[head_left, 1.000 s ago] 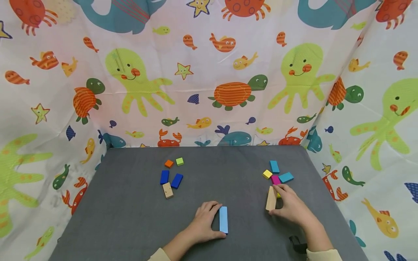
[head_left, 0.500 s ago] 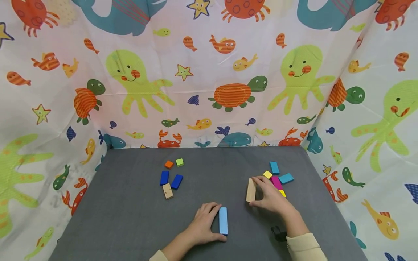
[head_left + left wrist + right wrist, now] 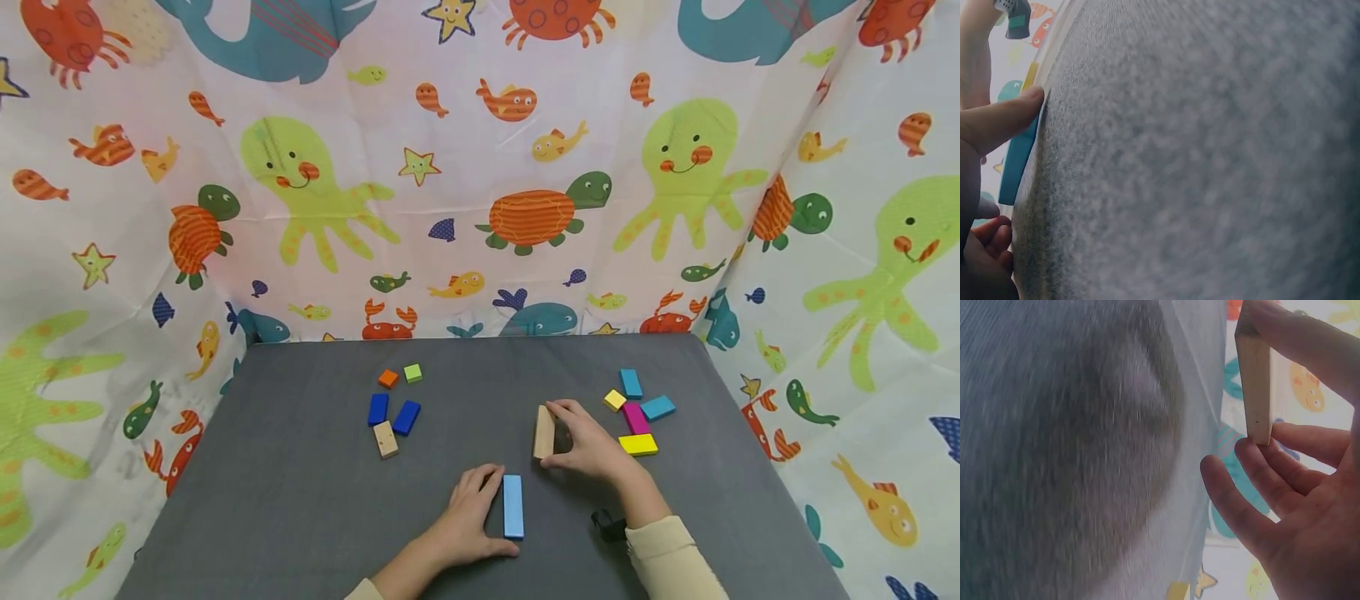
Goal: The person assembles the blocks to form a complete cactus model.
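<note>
Near the front middle of the grey table, my left hand [image 3: 474, 515] holds a light blue block [image 3: 513, 507] end to end, fingers at its far end and thumb at its near end. In the left wrist view the thumb lies against that block [image 3: 1019, 159]. My right hand [image 3: 588, 446] pinches a plain wooden block [image 3: 544, 432] the same way, to the right of and farther back than the blue one. The right wrist view shows the wooden block [image 3: 1255, 387] raised off the cloth between thumb and fingertips.
At right lie a yellow block [image 3: 637, 445], a magenta block [image 3: 635, 418], two teal blocks [image 3: 657, 407] and a small yellow cube [image 3: 614, 401]. At left are two dark blue blocks [image 3: 406, 417], a wooden block [image 3: 386, 439], an orange cube [image 3: 387, 378] and a green cube [image 3: 412, 372].
My right hand has carried the wooden block leftward, away from the right-hand cluster, toward the light blue block. The yellow block behind it has come into full view. My left hand stays in place.
</note>
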The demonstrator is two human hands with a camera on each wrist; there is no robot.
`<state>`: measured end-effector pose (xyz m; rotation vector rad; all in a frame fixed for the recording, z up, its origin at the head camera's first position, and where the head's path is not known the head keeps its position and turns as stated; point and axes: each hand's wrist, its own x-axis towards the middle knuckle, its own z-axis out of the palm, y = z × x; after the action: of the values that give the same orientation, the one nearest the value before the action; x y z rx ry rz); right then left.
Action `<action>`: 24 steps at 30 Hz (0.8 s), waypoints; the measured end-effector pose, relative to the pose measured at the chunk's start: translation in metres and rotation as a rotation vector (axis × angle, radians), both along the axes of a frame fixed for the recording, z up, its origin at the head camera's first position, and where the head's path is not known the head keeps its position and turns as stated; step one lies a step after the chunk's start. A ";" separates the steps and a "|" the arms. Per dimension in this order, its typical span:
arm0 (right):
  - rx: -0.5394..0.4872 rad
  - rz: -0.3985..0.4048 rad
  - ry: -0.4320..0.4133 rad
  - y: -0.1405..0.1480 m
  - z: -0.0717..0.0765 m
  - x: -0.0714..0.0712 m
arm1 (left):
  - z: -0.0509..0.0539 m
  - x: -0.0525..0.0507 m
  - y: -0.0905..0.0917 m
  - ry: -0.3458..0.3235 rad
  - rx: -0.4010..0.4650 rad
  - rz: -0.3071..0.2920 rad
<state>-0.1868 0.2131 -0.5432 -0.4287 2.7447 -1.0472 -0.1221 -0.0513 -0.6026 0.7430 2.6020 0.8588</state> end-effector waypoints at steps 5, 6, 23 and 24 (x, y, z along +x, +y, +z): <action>-0.040 0.043 -0.018 -0.014 -0.005 -0.005 | 0.000 0.002 0.000 0.026 0.016 0.009; -0.041 0.049 -0.018 -0.017 -0.007 -0.006 | 0.000 0.002 0.000 0.029 0.022 0.014; -0.013 0.167 -0.029 -0.038 -0.023 -0.009 | -0.003 0.005 0.001 0.038 0.045 0.051; -0.009 0.166 -0.029 -0.038 -0.023 -0.009 | -0.004 0.005 0.001 0.037 0.047 0.052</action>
<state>-0.1961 0.1752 -0.5660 -0.6255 2.6275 -1.0161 -0.1169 -0.0499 -0.6063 0.7128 2.6535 0.9328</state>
